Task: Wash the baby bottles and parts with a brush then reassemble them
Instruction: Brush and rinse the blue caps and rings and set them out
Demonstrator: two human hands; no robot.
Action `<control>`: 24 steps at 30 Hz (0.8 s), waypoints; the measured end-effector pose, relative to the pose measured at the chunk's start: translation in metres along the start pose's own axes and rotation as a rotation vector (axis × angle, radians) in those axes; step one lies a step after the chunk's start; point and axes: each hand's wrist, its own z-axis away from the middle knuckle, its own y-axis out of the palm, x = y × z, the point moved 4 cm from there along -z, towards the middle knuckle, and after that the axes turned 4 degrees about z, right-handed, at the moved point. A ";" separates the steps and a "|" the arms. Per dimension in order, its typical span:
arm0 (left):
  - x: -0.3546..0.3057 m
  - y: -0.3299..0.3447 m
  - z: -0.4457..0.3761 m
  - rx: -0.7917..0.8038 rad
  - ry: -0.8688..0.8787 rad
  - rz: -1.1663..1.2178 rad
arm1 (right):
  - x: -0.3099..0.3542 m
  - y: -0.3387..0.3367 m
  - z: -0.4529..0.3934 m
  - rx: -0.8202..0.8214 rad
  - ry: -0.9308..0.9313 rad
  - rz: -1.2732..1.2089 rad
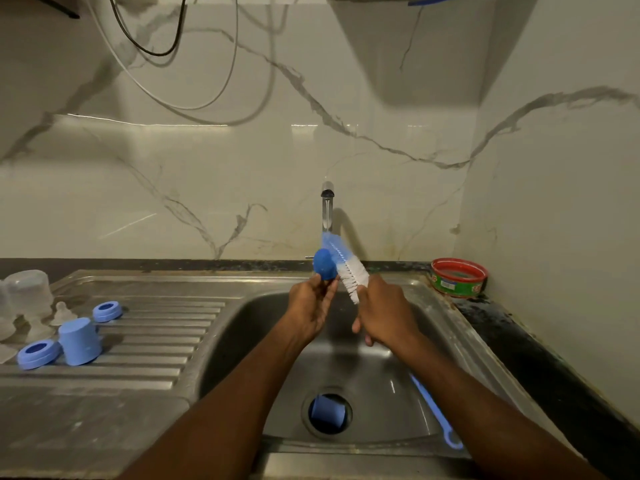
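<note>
Over the sink basin [381, 393], my left hand [311, 311] pinches a small dark-blue bottle part [325, 264] by its lower edge. My right hand [384, 315] grips a bottle brush [348, 270] with white and blue bristles. The bristles point up and left, right beside the blue part and under the tap [327, 209]. A long blue handle [433, 410] runs out below my right forearm along the basin's right side. A blue cap [328, 412] lies in the drain hole.
On the ribbed drainboard [156, 341] to the left stand a light-blue cap [79, 341], two blue collar rings [38, 353] [107, 311], clear teats [62, 313] and clear bottles [27, 292]. A red and green tub [459, 277] sits at the back right corner.
</note>
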 end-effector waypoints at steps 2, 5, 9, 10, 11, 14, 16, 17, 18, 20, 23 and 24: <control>0.001 0.004 0.003 0.039 0.045 -0.039 | -0.004 0.008 0.000 0.092 0.092 -0.285; 0.010 0.007 0.007 0.162 0.078 -0.224 | -0.007 0.011 -0.004 0.114 0.143 -0.550; 0.019 0.009 0.014 0.273 0.087 -0.430 | -0.013 0.007 -0.009 0.091 0.159 -0.680; 0.019 0.011 0.016 0.285 0.112 -0.419 | -0.013 0.008 -0.007 0.120 0.165 -0.687; 0.016 0.011 0.016 0.286 0.152 -0.393 | -0.012 0.011 -0.004 0.169 0.168 -0.698; 0.007 0.008 0.013 0.244 0.243 -0.341 | -0.007 0.018 0.001 0.258 0.161 -0.744; 0.006 0.006 0.011 0.203 0.214 -0.350 | -0.009 0.020 -0.003 0.224 0.167 -0.765; 0.006 0.006 0.010 0.172 0.188 -0.347 | -0.012 0.019 -0.007 0.192 0.172 -0.765; 0.006 0.005 0.010 0.133 0.160 -0.331 | -0.015 0.017 -0.012 0.145 0.174 -0.740; 0.003 0.004 0.010 0.045 0.150 -0.344 | -0.021 0.005 -0.022 0.027 0.127 -0.533; -0.003 -0.001 0.004 -0.034 0.253 -0.567 | -0.024 -0.014 -0.027 -0.059 -0.043 0.020; -0.004 -0.002 0.003 -0.039 0.285 -0.614 | -0.024 -0.017 -0.025 -0.059 -0.076 0.131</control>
